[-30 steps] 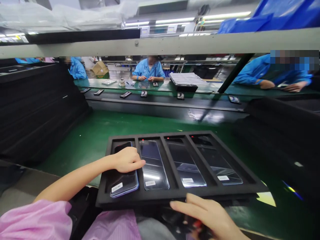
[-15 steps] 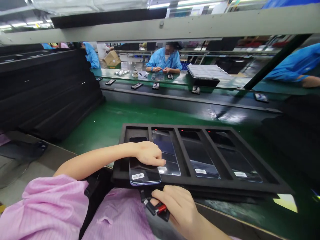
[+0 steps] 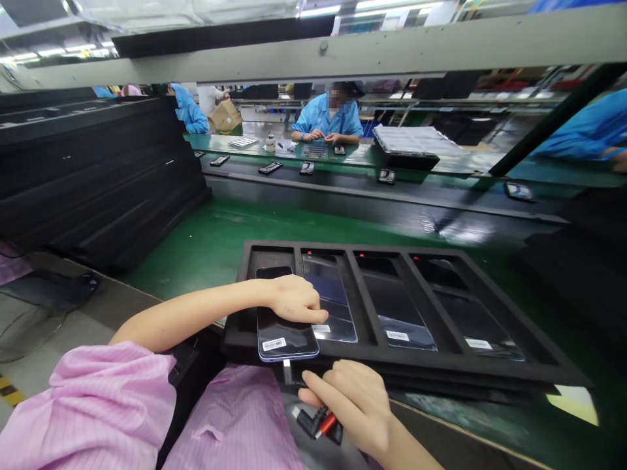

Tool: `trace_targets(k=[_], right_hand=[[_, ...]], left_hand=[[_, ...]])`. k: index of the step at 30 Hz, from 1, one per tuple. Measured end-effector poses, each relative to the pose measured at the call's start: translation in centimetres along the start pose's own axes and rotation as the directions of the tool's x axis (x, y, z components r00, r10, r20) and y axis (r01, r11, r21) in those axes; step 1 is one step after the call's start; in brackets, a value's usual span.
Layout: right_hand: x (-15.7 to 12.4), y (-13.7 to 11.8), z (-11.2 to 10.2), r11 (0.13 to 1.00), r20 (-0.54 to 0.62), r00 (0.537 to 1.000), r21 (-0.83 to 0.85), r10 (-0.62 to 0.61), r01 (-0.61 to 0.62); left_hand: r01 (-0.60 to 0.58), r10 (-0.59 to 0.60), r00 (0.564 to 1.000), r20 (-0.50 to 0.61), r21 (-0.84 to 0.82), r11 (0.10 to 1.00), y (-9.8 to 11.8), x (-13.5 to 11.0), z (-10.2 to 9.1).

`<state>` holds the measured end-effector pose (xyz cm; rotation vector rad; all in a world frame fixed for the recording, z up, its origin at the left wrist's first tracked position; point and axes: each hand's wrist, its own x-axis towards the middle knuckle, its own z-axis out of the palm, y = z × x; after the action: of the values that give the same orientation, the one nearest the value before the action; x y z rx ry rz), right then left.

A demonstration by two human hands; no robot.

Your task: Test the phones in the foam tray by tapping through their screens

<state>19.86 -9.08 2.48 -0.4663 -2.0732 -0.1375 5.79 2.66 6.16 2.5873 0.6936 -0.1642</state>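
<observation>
Your right hand (image 3: 350, 401) pinches a connector (image 3: 287, 374) at the six-o'clock edge of a phone (image 3: 294, 336). Toward eleven o'clock, your left hand (image 3: 296, 300) grips that phone over the black tray (image 3: 406, 365); a co-worker (image 3: 326, 121) is beyond, at twelve.

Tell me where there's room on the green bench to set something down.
The green bench is mostly bare between the black stack at left, the dark ledge behind and the black tray at near right. It's crowded at the tray: the left hand holds a phone, and the right hand holds cable connectors by the near edge.
</observation>
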Motion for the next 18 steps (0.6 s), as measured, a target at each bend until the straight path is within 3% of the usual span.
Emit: trace_targets(k=[18], right_hand=[[-0.66, 0.33, 0.53, 1.000, -0.003, 1.000, -0.019, 0.001, -0.001]], left_hand=[[-0.038, 0.033, 0.996, -0.078, -0.065, 0.997, -0.39, -0.24, 0.50]])
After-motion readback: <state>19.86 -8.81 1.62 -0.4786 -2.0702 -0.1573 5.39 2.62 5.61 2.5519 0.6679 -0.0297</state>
